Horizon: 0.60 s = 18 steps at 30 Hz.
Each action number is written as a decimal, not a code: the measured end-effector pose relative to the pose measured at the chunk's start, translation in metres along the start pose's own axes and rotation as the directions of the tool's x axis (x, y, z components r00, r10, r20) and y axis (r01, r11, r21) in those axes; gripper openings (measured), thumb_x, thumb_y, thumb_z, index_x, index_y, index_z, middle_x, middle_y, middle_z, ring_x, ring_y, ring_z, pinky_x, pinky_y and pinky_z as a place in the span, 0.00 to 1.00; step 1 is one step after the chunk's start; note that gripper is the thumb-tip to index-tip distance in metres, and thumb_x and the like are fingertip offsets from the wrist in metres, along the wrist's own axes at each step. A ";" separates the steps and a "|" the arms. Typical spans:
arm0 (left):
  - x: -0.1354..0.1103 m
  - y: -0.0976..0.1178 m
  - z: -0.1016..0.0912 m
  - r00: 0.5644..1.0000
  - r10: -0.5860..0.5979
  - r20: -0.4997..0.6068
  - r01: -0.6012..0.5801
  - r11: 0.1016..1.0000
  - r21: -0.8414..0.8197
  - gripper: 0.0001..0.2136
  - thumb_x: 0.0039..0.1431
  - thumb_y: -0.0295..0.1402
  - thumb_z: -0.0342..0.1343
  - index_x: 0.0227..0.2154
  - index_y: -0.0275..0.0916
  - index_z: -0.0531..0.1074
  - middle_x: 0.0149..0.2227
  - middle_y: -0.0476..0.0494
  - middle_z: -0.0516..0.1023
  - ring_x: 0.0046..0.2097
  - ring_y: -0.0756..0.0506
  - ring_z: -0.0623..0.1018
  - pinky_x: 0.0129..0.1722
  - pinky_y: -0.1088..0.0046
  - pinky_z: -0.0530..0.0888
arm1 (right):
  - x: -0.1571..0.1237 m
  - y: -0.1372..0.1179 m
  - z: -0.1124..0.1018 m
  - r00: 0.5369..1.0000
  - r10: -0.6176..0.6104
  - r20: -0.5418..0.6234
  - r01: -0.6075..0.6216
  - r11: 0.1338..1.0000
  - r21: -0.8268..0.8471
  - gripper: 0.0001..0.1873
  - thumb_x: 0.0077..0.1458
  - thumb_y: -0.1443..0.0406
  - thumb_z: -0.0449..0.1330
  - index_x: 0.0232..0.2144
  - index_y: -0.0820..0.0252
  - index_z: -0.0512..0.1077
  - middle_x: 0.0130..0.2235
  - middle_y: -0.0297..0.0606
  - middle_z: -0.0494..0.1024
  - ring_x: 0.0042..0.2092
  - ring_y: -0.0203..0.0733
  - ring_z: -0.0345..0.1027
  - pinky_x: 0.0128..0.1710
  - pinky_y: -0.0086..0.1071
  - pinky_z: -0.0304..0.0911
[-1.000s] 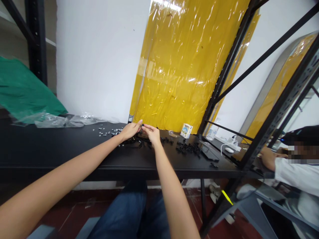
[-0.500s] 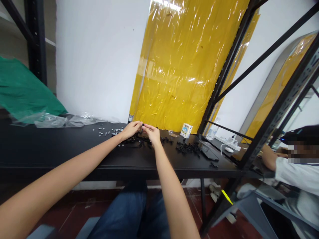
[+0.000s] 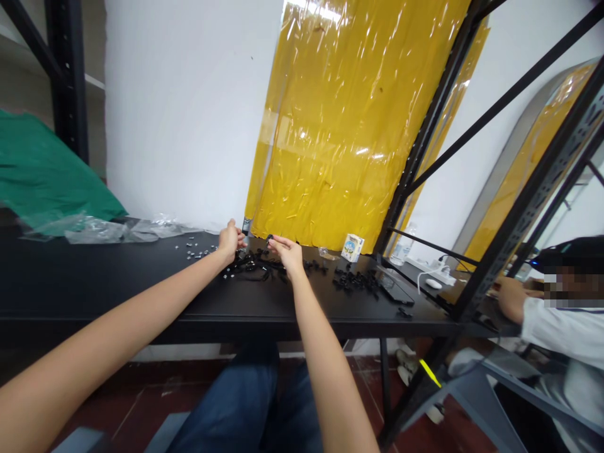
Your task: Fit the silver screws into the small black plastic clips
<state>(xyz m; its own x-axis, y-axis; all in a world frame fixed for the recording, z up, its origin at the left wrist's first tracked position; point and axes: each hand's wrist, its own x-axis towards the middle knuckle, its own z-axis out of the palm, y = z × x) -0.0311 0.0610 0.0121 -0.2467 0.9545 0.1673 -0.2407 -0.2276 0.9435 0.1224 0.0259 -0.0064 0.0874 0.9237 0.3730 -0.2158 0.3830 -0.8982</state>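
My right hand (image 3: 289, 254) pinches a small black part (image 3: 270, 240) between thumb and fingertips, just above the black bench. Its exact kind is too small to make out. To the left, my left hand (image 3: 229, 241) is apart from it, thumb raised and fingers loosely spread, with nothing visible in them. Below both hands lies a tangle of thin black pieces (image 3: 257, 267). Small silvery screws and nuts (image 3: 193, 253) are scattered beside my left hand, some partly hidden behind it.
A heap of small black parts (image 3: 356, 281) lies right of my hands, near a dark flat phone-like slab (image 3: 396, 290) and a small white box (image 3: 352, 248). Clear plastic bags (image 3: 113, 229) line the back left. A metal upright (image 3: 500, 226) stands right; a co-worker (image 3: 561, 321) sits beyond it.
My left hand has moved left, away from the black part, and its fingers have opened. My right hand stays in place with the part.
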 end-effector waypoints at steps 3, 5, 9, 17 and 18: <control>-0.011 0.003 0.007 0.981 -0.115 0.156 0.134 0.984 -0.117 0.14 0.62 0.39 0.41 0.23 0.39 0.59 0.15 0.53 0.62 0.19 0.53 0.66 0.27 0.75 0.73 | 0.001 0.002 0.000 1.000 0.004 0.013 -0.004 1.000 0.022 0.11 0.42 0.70 0.65 0.33 0.66 0.76 0.29 0.39 0.81 0.30 0.37 0.75 0.38 0.31 0.70; -0.018 0.003 0.010 0.914 -0.248 0.321 0.301 0.945 -0.127 0.13 0.61 0.38 0.42 0.26 0.37 0.64 0.22 0.45 0.71 0.26 0.49 0.73 0.32 0.70 0.75 | 0.001 0.003 0.000 1.000 -0.011 0.024 0.011 1.000 0.015 0.12 0.41 0.70 0.64 0.33 0.66 0.76 0.29 0.39 0.81 0.30 0.37 0.75 0.38 0.31 0.70; -0.026 0.000 0.013 0.769 -0.353 0.534 0.418 0.909 -0.001 0.10 0.61 0.32 0.44 0.30 0.34 0.68 0.29 0.38 0.75 0.30 0.47 0.76 0.31 0.71 0.75 | 0.003 0.004 -0.002 0.995 -0.101 0.025 0.103 0.992 -0.068 0.12 0.39 0.70 0.65 0.32 0.64 0.77 0.33 0.40 0.82 0.34 0.38 0.75 0.40 0.31 0.69; -0.022 -0.007 0.015 0.768 -0.190 0.611 0.206 0.978 0.046 0.05 0.54 0.28 0.52 0.25 0.34 0.64 0.16 0.58 0.55 0.16 0.57 0.55 0.15 0.83 0.55 | 0.002 0.003 -0.002 0.988 -0.153 0.014 0.154 0.982 -0.113 0.13 0.41 0.68 0.64 0.33 0.66 0.78 0.37 0.42 0.81 0.38 0.41 0.75 0.43 0.33 0.68; -0.020 -0.007 0.015 0.810 -0.144 0.569 0.155 0.987 0.029 0.05 0.54 0.29 0.53 0.25 0.34 0.65 0.15 0.59 0.53 0.16 0.57 0.54 0.15 0.82 0.54 | 0.002 0.002 -0.002 0.989 -0.151 0.007 0.151 0.982 -0.117 0.13 0.41 0.68 0.64 0.33 0.66 0.78 0.36 0.42 0.81 0.38 0.42 0.75 0.43 0.33 0.68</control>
<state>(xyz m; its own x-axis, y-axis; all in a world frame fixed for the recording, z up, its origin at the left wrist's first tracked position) -0.0103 0.0467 0.0064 0.3686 0.9153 0.1621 -0.2486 -0.0709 0.9660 0.1243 0.0291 -0.0082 0.1125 0.8553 0.5057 -0.0847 0.5154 -0.8528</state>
